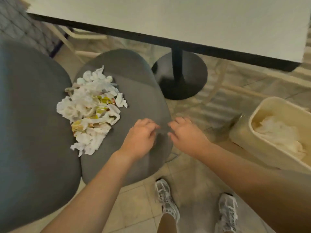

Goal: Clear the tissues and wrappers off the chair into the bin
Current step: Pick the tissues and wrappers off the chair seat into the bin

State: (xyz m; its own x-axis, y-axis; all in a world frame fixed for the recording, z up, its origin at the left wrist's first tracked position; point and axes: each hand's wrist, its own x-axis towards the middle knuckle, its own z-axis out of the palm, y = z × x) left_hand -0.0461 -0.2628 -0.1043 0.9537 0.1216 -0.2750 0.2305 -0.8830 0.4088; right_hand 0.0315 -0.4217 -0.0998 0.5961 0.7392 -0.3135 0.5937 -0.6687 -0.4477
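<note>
Tiled café floor | grey padded chair seat [134, 91] is heaped with crumpled white tissues and yellow wrappers [91, 110] | cream plastic bin [242, 133] is partly filled | left hand [141, 133] and right hand [186, 132] are loosely curled, nothing pinched.

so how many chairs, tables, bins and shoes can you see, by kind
grey chairs: 2 (littered chair, its neighbour)
white table: 1
cream bin: 1
shoes: 2 ()
total: 6

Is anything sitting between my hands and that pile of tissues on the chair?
Nothing visible: only bare grey chair seat lies between the left hand, the right hand and the crumpled white tissue and wrapper pile.
</note>
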